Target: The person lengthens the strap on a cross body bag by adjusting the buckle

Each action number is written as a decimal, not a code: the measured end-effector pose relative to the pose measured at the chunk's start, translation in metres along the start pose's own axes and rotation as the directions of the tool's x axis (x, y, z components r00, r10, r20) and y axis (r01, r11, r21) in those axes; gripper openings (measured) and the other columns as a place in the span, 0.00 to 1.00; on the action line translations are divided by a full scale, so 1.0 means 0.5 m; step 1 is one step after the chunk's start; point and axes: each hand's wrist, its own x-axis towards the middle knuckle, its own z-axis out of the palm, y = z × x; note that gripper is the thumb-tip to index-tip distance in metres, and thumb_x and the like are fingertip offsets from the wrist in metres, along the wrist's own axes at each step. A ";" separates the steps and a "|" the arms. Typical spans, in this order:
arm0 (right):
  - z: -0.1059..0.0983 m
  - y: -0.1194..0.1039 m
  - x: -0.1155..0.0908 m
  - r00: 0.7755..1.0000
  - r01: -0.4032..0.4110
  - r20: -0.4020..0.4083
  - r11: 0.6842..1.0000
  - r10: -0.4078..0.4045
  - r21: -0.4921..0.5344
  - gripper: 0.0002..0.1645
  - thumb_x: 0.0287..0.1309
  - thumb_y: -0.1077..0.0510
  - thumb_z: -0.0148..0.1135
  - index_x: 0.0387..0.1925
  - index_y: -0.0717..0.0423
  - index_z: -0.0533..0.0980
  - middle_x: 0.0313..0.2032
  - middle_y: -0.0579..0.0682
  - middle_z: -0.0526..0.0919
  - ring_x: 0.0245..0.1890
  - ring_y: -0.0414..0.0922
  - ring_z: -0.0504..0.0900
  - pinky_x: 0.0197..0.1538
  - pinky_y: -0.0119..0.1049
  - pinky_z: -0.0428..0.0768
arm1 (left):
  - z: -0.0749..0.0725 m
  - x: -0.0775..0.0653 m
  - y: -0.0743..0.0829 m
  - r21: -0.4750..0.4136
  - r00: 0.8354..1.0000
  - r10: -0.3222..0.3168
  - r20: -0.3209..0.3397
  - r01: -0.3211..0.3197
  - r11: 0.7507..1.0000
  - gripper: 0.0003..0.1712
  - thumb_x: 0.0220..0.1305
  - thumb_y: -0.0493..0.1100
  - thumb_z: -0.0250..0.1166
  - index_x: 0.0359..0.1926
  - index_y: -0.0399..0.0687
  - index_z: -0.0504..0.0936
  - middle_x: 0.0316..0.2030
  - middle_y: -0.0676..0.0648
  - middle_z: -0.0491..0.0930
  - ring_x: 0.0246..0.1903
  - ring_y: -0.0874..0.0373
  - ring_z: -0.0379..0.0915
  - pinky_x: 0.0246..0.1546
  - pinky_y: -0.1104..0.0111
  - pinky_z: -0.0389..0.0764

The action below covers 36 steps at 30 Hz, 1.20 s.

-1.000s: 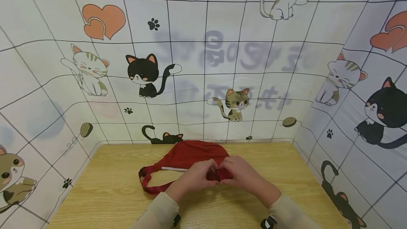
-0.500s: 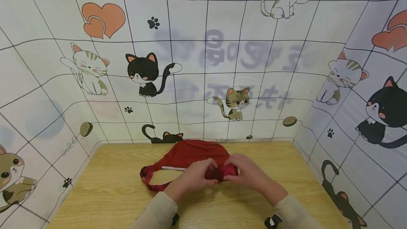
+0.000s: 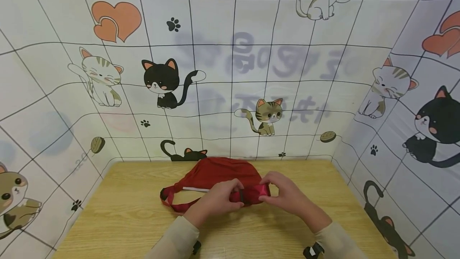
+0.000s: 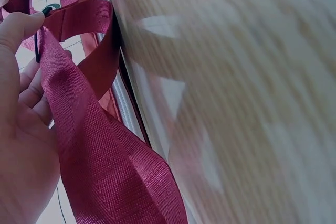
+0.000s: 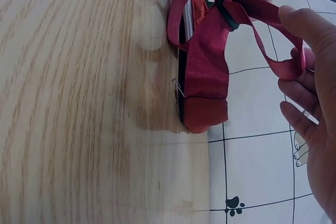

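A red waist bag (image 3: 223, 173) lies on the wooden table toward the back, its white zip edge facing me. My left hand (image 3: 215, 201) pinches the strap at a black strap slider (image 5: 228, 15), with the thumb on the slider's edge. Just right of it, my right hand (image 3: 289, 197) holds a loop of the dark red strap (image 5: 268, 19) between thumb and fingers. From the slider, the webbing (image 4: 100, 140) runs broad and slightly twisted in the left wrist view. Part of the bag is hidden behind both hands.
The wooden table (image 3: 118, 219) ends at a back wall of white gridded cloth (image 3: 215, 23) printed with cartoon cats. Similar cloth closes off both sides. A second black strap fitting (image 3: 164, 194) sits at the bag's left end.
My right hand has moved right, away from the left, drawing out a longer strap loop past the slider. The left hand has shifted only slightly, and the bag stays about where it was.
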 end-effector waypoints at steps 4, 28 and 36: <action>-0.001 0.001 -0.004 1.000 -0.012 0.011 1.000 0.012 0.025 0.31 0.55 0.58 0.89 0.57 0.50 0.82 0.49 0.43 0.85 0.49 0.48 0.83 0.53 0.41 0.83 | -0.001 0.000 -0.003 -0.003 1.000 0.005 -0.002 -0.005 1.000 0.26 0.67 0.51 0.82 0.59 0.59 0.80 0.43 0.61 0.83 0.42 0.66 0.78 0.46 0.68 0.81; 0.082 0.025 -0.040 1.000 -0.006 0.009 0.978 0.008 -0.207 0.24 0.53 0.64 0.87 0.47 0.49 0.83 0.42 0.40 0.88 0.43 0.41 0.82 0.49 0.46 0.83 | -0.001 0.000 -0.007 -0.067 1.000 0.000 0.003 0.000 0.998 0.26 0.65 0.50 0.83 0.59 0.59 0.80 0.45 0.62 0.84 0.44 0.68 0.79 0.48 0.68 0.82; 0.088 0.028 -0.037 1.000 0.001 0.001 0.966 -0.001 -0.258 0.20 0.53 0.65 0.87 0.45 0.49 0.88 0.39 0.40 0.91 0.41 0.40 0.83 0.48 0.46 0.83 | -0.005 -0.003 -0.004 -0.080 1.000 -0.009 0.002 0.009 0.997 0.24 0.66 0.50 0.82 0.57 0.59 0.80 0.45 0.62 0.84 0.43 0.67 0.80 0.47 0.68 0.83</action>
